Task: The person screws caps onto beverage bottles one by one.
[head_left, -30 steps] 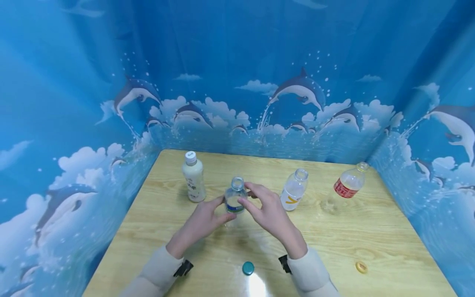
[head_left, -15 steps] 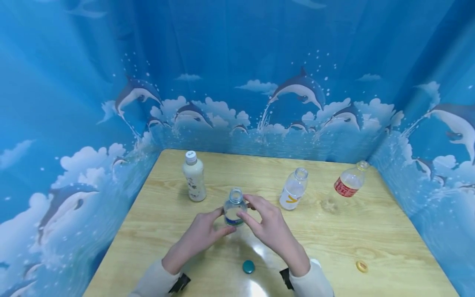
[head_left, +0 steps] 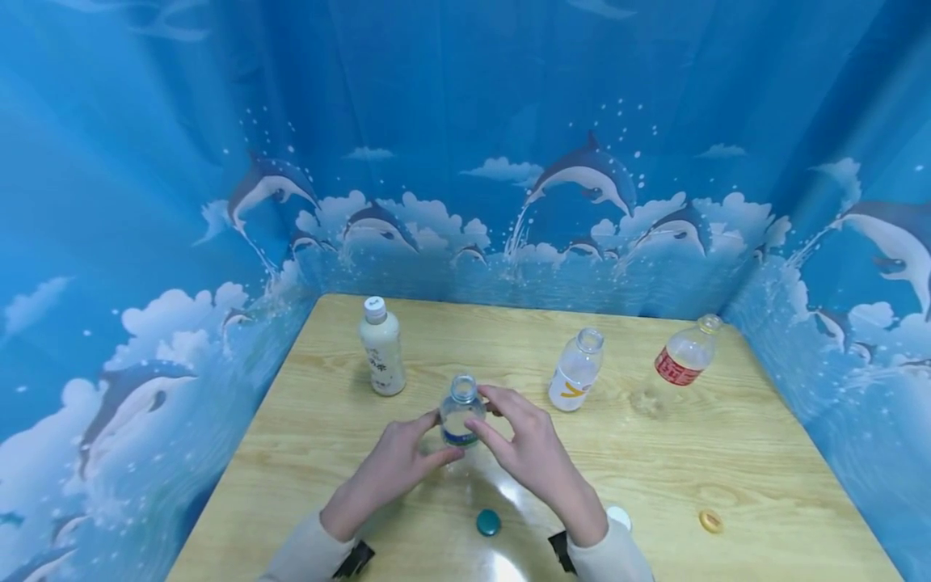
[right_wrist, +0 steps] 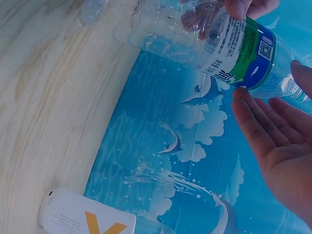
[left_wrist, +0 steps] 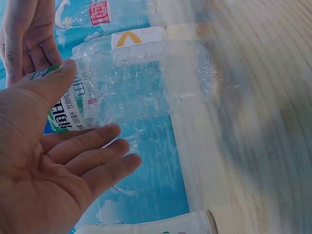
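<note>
An uncapped clear plastic bottle with a blue and green label stands upright in front of me, between both hands. My left hand grips it low, its thumb across the label in the left wrist view and its other fingers loosely spread. Higher up, my right hand holds the bottle near its shoulder, thumb on the near side and fingertips at the label's edge. Its far fingers are partly hidden in the head view. A teal bottle cap lies on the table between my forearms.
A white capped bottle stands behind on the left. Two uncapped clear bottles stand to the right, one with a white label, one with a red label. A white cap lies by my right sleeve, a yellow cap farther right.
Both hands and the bottle between them have moved nearer to me, mostly during the first half second. The white cap has come into sight beside my right sleeve.
</note>
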`<state>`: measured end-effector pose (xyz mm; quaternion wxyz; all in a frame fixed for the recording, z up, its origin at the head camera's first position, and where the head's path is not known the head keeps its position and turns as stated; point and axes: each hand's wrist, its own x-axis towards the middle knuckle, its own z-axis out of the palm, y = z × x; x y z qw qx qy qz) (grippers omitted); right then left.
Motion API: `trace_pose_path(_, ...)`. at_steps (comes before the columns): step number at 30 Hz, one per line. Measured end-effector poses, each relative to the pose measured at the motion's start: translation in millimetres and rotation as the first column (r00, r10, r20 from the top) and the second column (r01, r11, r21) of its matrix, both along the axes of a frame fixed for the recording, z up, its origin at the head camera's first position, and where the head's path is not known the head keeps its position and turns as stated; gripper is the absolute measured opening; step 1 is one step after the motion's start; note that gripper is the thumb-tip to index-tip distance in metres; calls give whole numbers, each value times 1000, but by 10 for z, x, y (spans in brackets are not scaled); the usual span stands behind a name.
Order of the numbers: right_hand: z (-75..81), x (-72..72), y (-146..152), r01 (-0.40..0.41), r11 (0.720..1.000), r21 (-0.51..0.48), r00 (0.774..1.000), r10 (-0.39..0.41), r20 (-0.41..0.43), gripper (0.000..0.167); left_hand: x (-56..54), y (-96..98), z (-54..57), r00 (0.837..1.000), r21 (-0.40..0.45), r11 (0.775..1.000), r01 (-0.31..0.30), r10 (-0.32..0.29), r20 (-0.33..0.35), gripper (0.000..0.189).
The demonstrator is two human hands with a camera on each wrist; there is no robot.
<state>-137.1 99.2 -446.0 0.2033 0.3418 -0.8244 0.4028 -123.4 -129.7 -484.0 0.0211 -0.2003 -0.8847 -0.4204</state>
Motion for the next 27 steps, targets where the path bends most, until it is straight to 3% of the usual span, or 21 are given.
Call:
trace_pose_path(15, -53, 54, -7, 18, 1000, 19, 1000, -19, 24, 46, 41, -12, -65, 1000, -20, 1000, -15, 15, 4, 73)
trace_pose_path(27, -107, 84, 32, 29, 1000, -1, 999, -29, 23, 49, 37, -10, -98, 997, -45, 999, -16, 13, -79, 70)
